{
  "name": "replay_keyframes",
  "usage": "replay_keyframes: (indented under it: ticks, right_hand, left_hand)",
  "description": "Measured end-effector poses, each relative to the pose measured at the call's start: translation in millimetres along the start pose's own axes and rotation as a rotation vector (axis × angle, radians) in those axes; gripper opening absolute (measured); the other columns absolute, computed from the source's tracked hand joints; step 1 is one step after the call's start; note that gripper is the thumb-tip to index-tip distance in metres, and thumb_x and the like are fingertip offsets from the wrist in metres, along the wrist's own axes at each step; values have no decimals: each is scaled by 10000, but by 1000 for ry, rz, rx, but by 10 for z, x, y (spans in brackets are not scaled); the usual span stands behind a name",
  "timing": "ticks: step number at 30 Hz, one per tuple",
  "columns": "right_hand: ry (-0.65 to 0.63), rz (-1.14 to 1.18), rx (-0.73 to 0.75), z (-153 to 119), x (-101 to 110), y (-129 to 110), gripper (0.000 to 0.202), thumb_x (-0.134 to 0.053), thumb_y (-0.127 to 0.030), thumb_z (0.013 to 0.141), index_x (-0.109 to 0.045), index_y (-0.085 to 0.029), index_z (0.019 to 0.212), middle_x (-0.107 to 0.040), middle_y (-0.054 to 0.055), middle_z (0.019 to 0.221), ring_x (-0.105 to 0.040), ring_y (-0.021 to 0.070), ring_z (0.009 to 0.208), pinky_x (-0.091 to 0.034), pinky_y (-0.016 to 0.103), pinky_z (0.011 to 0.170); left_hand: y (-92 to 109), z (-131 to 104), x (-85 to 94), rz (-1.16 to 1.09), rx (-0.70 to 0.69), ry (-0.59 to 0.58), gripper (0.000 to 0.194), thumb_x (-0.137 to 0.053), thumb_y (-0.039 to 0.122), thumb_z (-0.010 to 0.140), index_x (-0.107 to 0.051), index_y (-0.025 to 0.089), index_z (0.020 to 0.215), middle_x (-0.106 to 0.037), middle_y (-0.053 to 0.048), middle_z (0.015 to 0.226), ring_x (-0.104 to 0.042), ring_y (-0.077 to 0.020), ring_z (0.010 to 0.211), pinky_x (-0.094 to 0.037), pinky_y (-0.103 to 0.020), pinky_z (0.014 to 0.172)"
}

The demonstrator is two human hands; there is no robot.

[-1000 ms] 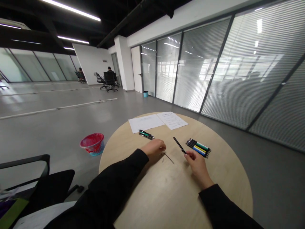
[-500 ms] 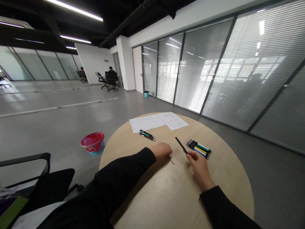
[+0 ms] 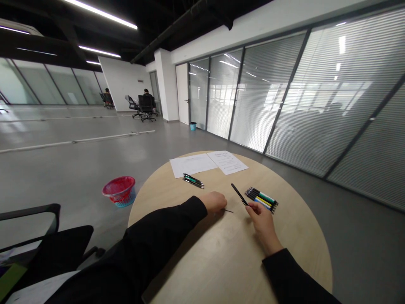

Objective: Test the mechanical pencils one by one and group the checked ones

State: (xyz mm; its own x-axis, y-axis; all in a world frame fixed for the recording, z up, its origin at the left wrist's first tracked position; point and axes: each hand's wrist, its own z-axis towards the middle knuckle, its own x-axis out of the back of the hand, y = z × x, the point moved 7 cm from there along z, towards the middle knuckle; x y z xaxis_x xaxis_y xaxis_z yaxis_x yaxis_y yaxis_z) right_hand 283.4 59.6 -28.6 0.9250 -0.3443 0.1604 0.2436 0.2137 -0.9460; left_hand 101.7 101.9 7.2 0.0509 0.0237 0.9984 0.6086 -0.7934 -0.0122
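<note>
My left hand (image 3: 215,202) is closed over the middle of the table, with a thin dark pen refill (image 3: 228,210) sticking out below its fingers to the right. My right hand (image 3: 261,217) pinches the lower end of a black pen (image 3: 238,194), which slants up and to the left. Just beyond that hand lies a row of several pens (image 3: 262,199) with black, green, yellow, white and blue parts. Farther off, past my left hand, rests a smaller group of black and green pens (image 3: 193,180).
Two printed paper sheets (image 3: 228,162) lie at the far edge of the round wooden table (image 3: 234,261). A red-lined waste basket (image 3: 119,190) stands on the floor to the left, near a black chair (image 3: 57,249). A person sits far back beside office chairs (image 3: 145,103).
The refill in my left hand has turned from slanting downward to lying nearly level. My right hand and its pen keep almost the same pose. The view has shifted slightly.
</note>
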Motion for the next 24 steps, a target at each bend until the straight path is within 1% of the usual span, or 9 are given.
replay_keyframes:
  ticks: [5,7,9,11,14,18,20,22,24]
  right_hand:
    - [22,22,-9,38,36,36,374,-725,-455,706,-713,-129,891,-725,103,827,-655,237,746,-527,363,714]
    - [29,29,-13,53,61,44,381,-725,-453,712,-713,-128,911,-727,108,858,-657,238,767,-526,367,730]
    - [46,42,-17,66,96,43,376,-721,-449,718,-712,-129,915,-726,105,863,-656,234,776,-523,365,739]
    - [66,62,-15,75,131,33,365,-717,-447,721,-708,-130,902,-721,95,842,-653,227,770,-520,357,739]
    - [75,79,-8,85,153,23,350,-710,-438,728,-704,-129,892,-714,87,826,-648,220,767,-514,349,738]
    - [78,76,-9,100,149,56,355,-718,-435,723,-703,-126,898,-716,94,850,-649,223,780,-518,353,744]
    - [78,79,-9,110,144,82,363,-720,-440,723,-706,-127,906,-718,98,861,-653,229,792,-521,358,747]
    - [74,82,-5,117,140,102,372,-719,-447,726,-709,-128,918,-720,102,874,-655,233,803,-525,366,756]
    - [67,78,7,118,136,107,385,-722,-458,724,-710,-132,928,-722,106,894,-656,236,812,-529,375,767]
  left_hand:
    - [22,10,40,22,-37,0,77,-633,117,754,-685,147,705,-713,-155,769,-685,-277,741,-527,-362,697]
    - [-7,28,68,29,-25,18,82,-609,130,779,-685,147,753,-711,-153,799,-682,-270,758,-525,-361,717]
    - [-21,47,119,26,-27,64,91,-589,125,796,-675,153,809,-708,-144,835,-681,-261,799,-518,-348,740]
    - [-59,62,170,15,23,103,100,-581,106,794,-656,161,831,-695,-126,815,-676,-254,805,-507,-342,745]
    - [-65,61,227,-7,44,125,121,-559,90,791,-629,162,860,-681,-118,820,-658,-256,802,-491,-342,727]
    - [-106,-25,308,-96,77,160,152,-523,50,771,-596,170,830,-659,-90,817,-611,-222,755,-457,-311,689]
    - [-148,-111,381,-196,91,243,190,-511,32,757,-591,178,849,-643,-61,823,-584,-193,753,-444,-288,707]
    - [-213,-226,462,-317,108,372,220,-492,34,763,-597,180,890,-634,-41,827,-565,-173,744,-439,-276,721]
    - [-294,-353,492,-446,120,476,207,-495,60,777,-607,179,903,-636,-30,833,-559,-160,739,-440,-270,729]
